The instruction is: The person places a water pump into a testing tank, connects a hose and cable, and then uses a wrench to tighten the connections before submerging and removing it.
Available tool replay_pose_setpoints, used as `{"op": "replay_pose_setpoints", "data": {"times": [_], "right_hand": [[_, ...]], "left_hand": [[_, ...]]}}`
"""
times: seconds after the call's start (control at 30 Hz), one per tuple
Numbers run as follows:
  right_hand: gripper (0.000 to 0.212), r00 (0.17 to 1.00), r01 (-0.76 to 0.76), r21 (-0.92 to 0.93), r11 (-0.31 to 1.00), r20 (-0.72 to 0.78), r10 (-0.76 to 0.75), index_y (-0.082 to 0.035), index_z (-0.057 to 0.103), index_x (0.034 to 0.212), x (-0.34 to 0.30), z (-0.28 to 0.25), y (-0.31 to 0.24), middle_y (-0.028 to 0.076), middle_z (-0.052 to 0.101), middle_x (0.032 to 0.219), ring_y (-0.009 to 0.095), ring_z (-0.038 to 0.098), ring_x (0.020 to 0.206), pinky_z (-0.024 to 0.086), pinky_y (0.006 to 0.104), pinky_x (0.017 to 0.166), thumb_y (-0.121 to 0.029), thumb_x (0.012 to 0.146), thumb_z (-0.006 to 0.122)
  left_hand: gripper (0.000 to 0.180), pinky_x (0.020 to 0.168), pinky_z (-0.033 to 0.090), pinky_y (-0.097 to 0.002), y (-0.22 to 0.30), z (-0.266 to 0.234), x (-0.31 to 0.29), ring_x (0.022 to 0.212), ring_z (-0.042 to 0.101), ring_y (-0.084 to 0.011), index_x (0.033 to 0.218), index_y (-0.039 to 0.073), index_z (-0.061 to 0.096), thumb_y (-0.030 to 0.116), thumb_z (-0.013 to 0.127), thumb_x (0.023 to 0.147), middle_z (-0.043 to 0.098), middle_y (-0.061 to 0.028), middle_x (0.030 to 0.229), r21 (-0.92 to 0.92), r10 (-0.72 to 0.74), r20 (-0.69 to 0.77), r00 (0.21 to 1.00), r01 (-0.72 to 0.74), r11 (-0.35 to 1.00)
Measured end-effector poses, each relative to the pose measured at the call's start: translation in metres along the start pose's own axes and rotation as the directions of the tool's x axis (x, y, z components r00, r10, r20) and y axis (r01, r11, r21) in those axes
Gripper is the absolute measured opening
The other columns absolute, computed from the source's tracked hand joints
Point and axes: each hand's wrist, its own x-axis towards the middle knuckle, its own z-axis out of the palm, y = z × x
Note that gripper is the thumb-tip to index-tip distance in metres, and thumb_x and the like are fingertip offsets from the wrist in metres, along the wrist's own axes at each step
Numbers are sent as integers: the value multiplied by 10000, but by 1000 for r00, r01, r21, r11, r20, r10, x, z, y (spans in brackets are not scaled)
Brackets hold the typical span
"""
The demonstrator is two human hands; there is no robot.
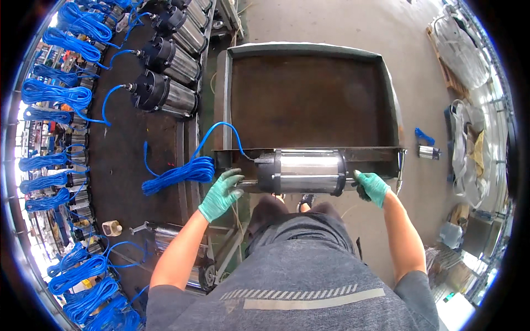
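A silver cylindrical motor [309,171] with black end caps lies on its side in front of me, across the near edge of a metal tank. From its left end juts a short metal shaft [249,182], with the gloved fingers and thumb of my left hand [220,196] on either side of it. My right hand [374,188], also in a green glove, is closed at the motor's other end; its fingers partly hide what they grip there. A blue cable [179,175] runs from the motor's left cap to a tied coil on the dark bench.
The rectangular open tank [309,49] has a brown inside and raised rims. Similar motors [168,94] with blue cables line the dark bench [132,160] on my left, beside many blue coils [58,95]. A small motor [429,152] lies on the floor at right, near wrapped bundles [466,149].
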Motion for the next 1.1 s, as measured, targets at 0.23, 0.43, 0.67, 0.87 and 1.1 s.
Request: {"op": "replay_pose_setpoints", "data": {"times": [0.23,0.43,0.67,0.87,1.1], "right_hand": [[456,999,31,27,999,13,-31,-55,646,879,-1,2,0,16,526,599,139,468,486,354,303,470,-476,1029,551],[447,999,37,26,999,-3,-37,-68,638,866,-1,4,2,18,527,589,142,473,480,355,307,463,-475,1028,554],[449,999,49,30,998,-5,-49,-77,637,847,0,5,5,9,526,587,135,468,477,352,303,462,-481,1026,555],[458,999,36,101,994,22,-38,-81,639,824,-1,4,7,-16,478,561,125,435,470,330,292,462,-480,1030,546],[258,958,214,336,917,110,-264,-117,588,1150,-8,-2,16,-9,540,765,118,497,598,386,277,513,-347,1032,588]], "left_hand": [[254,677,575,-334,-11,7,24,701,666,-183,1141,47,653,263,595,1020,609,-13,736,-361,-750,235,618,772,523],[201,609,534,-328,0,2,-8,716,593,-121,1096,98,544,288,577,1038,578,-7,838,-747,-638,311,705,596,295],[327,391,413,-298,-23,-1,-15,465,474,-113,888,121,646,386,540,1046,522,15,614,-589,-855,158,494,742,320],[356,343,405,-330,-48,-3,15,374,437,-139,849,146,571,466,599,1001,463,4,517,-623,-840,-75,537,633,460],[316,442,573,-391,-62,8,34,449,574,-183,900,139,594,441,618,989,629,-52,656,-785,-920,-197,339,508,355]]}}
